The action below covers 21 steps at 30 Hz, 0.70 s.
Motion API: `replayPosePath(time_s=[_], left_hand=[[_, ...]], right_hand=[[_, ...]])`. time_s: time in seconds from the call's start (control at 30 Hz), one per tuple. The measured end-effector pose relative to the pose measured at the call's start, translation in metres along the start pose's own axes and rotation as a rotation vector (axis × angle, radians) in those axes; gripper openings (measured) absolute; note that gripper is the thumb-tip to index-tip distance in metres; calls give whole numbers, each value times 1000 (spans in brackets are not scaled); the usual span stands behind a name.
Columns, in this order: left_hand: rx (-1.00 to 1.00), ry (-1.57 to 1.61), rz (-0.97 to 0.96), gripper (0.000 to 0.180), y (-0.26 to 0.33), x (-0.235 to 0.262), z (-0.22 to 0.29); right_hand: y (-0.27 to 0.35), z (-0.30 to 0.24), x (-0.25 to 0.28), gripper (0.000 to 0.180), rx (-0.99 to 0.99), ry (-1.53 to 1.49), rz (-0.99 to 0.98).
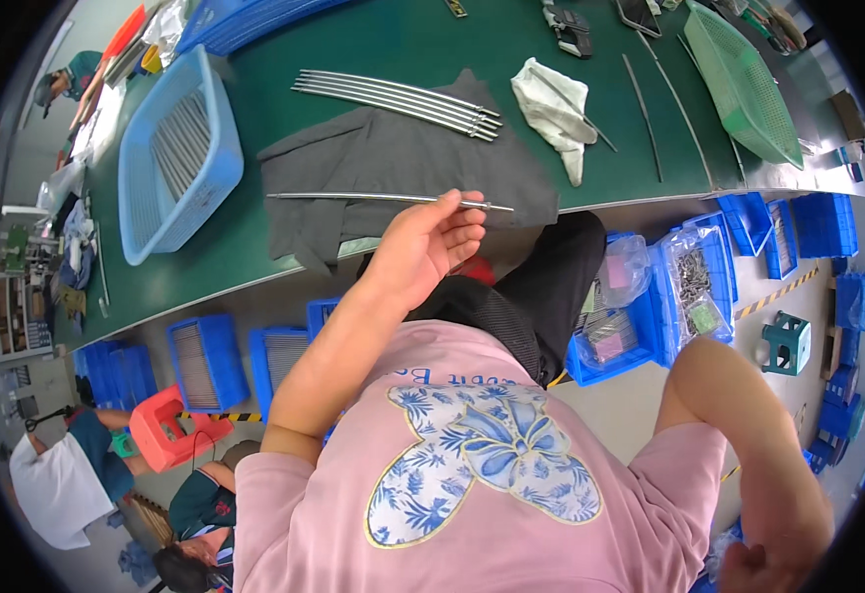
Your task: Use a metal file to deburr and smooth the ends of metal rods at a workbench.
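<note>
Between the thumb and fingers of my left hand (pixel 430 240) is a thin shiny metal rod (pixel 353 196), gripped near its right end. It lies nearly level over a dark grey cloth (pixel 329 158) at the table's near edge. Farther back on the same cloth, several similar metal rods (pixel 393 99) rest side by side. My right hand (pixel 756 565) hangs low at the far right, away from the table; it is dark and cut by the picture's rim, so its fingers are unclear.
A light blue basket (pixel 225 168) of rods stands left on the green table (pixel 373 40). To the right are a white rag (pixel 563 119), loose thin rods (pixel 644 117) and a green basket (pixel 724 84). Blue bins (pixel 205 361) and a red stool (pixel 167 425) stand below; a co-worker (pixel 200 514) sits lower left.
</note>
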State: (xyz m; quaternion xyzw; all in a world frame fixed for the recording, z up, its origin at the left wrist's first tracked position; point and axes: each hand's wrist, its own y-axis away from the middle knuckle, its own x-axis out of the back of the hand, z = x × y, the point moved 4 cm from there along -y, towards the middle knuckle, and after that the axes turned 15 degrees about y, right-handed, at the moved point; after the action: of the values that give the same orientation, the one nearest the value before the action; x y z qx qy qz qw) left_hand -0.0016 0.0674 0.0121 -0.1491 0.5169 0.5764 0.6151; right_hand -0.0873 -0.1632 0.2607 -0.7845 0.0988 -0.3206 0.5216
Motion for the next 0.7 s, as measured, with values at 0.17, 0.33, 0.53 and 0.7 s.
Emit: replayPosePath(time_s=[0.17, 0.33, 0.53, 0.7], left_hand=[[203, 127, 164, 36, -2, 9, 0], [201, -318, 132, 38, 10, -10, 21], [-1064, -1622, 309, 27, 70, 34, 81], [-762, -2125, 391, 51, 80, 57, 98]], right_hand=[[78, 114, 6, 8, -862, 801, 165], [166, 179, -23, 23, -1168, 1178, -94], [196, 179, -23, 19, -1269, 1312, 54], [191, 178, -28, 57, -1208, 1672, -180]])
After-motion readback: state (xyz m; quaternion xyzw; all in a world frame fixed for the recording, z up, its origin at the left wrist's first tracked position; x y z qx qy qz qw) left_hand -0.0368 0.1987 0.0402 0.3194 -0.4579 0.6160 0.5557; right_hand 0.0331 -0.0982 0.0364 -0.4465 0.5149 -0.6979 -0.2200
